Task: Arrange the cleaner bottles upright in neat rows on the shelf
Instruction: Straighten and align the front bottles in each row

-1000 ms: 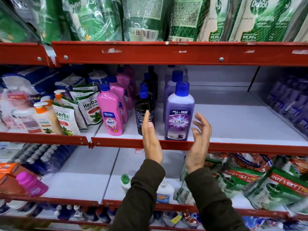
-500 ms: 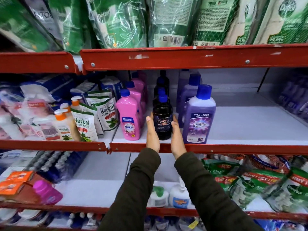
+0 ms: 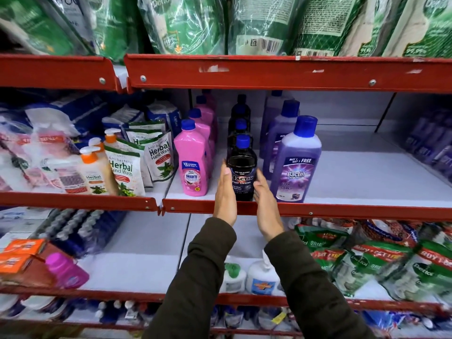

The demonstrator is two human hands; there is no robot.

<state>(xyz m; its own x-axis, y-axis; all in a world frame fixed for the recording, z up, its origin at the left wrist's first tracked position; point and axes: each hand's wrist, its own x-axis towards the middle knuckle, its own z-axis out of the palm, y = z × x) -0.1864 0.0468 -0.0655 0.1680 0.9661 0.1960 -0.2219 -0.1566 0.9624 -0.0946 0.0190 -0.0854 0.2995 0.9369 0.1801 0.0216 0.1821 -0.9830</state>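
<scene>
A black Bactin floor cleaner bottle (image 3: 242, 174) with a blue cap stands upright at the front edge of the middle shelf (image 3: 367, 177), heading a row of black bottles. My left hand (image 3: 226, 194) presses flat on its left side and my right hand (image 3: 265, 204) on its right side, so both palms clasp it. A row of pink Shakti bottles (image 3: 193, 165) stands to its left. A row of purple Bactin bottles (image 3: 297, 162) stands to its right.
Herbal hand wash pouches (image 3: 124, 172) and pump bottles (image 3: 94, 172) fill the shelf section at left. Green Dettol packs (image 3: 186, 23) sit on the shelf above. More purple bottles (image 3: 430, 143) line the far right. White shelf surface shows right of the purple row.
Both hands came in from either side of the purple bottle to clasp the black bottle between the palms. The view has shifted left and closer.
</scene>
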